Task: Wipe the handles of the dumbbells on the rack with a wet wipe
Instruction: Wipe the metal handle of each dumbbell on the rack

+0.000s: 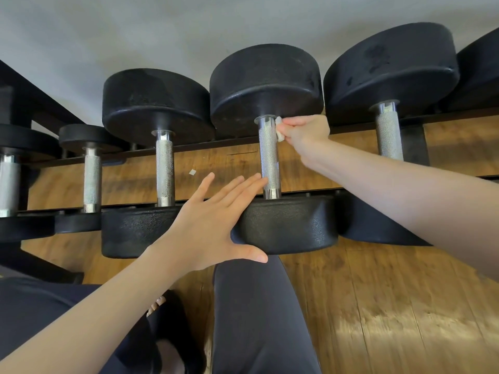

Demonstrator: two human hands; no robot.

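Note:
Several black dumbbells with knurled steel handles lie across the rack [459, 118]. The middle dumbbell's handle [268, 157] runs from its far head [266, 85] to its near head [286, 225]. My right hand [303, 129] grips a small white wet wipe [279, 128] and holds it against the handle's far end, just below the collar. My left hand [213, 220] lies flat with straight fingers on the near head, fingertips touching the handle's near end, thumb spread under the head's front edge.
Other dumbbell handles stand at the left [164, 168], further left [92, 182] and at the right [388, 136]. Wooden floor [378, 306] shows below the rack. My dark-clothed knee [256, 306] is right under the middle dumbbell. A grey wall is behind.

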